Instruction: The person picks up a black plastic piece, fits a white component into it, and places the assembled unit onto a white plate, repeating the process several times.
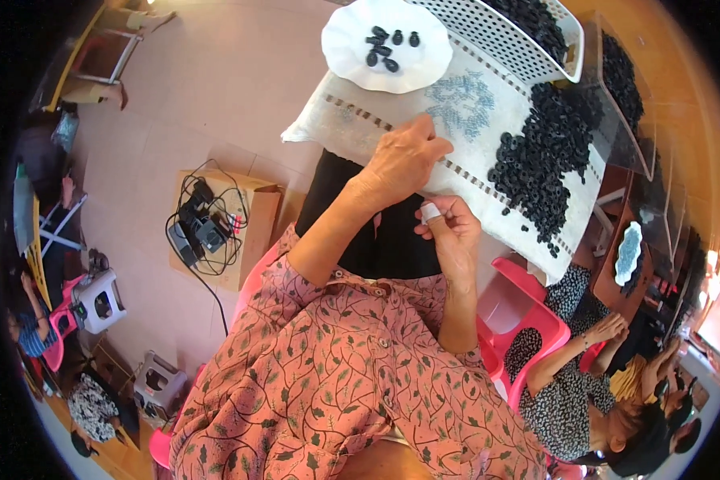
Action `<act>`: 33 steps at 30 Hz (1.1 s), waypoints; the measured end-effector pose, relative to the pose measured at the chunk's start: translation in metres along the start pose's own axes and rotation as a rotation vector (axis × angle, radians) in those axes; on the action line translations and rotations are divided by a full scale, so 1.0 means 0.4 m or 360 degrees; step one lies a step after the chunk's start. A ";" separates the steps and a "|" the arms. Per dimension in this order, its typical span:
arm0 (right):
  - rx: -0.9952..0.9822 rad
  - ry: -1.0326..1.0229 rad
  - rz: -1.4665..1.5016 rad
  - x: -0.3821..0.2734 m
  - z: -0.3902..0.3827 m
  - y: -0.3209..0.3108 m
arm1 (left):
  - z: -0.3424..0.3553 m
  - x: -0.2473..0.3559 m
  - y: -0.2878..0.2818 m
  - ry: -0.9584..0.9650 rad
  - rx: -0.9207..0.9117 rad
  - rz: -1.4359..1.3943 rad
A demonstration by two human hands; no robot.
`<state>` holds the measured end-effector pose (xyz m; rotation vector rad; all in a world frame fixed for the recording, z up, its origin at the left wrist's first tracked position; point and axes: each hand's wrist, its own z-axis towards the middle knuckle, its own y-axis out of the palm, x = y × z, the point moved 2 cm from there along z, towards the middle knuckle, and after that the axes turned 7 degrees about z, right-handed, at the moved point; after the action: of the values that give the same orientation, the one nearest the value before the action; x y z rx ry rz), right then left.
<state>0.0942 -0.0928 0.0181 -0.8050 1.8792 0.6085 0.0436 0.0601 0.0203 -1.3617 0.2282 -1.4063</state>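
- Left hand (404,156) is over the near part of the white cloth (316,116), fingers bent and bunched; whether they grip anything I cannot tell.
- Right hand (456,236), thumb wrapped in white, is just below the cloth's near edge, fingers curled; I cannot tell what, if anything, they hold.
- Small black rings (536,152) lie heaped on the cloth's right side.
- Wavy-rimmed white plate (344,68) bears a few black pieces, beside a perforated white basket (516,36).
- Cables (208,228) tangle atop a cardboard box (262,212) on the tiled floor (248,88).
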 end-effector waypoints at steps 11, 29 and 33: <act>0.0308 -0.0442 -0.0146 0.015 -0.017 -0.059 | -0.010 0.004 0.020 0.0081 -0.0005 0.0210; 0.0999 -0.1119 -0.1531 -0.059 0.060 -0.118 | -0.077 0.029 0.011 -0.0781 -0.0070 -0.1520; 0.0948 -0.1078 -0.1790 -0.071 0.080 -0.121 | -0.088 0.033 0.023 -0.0864 -0.0141 -0.1707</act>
<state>0.1581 -0.0946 0.0279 -0.9283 0.6976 -0.3599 0.0243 0.0281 0.0099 -1.9990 -0.9371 -1.7688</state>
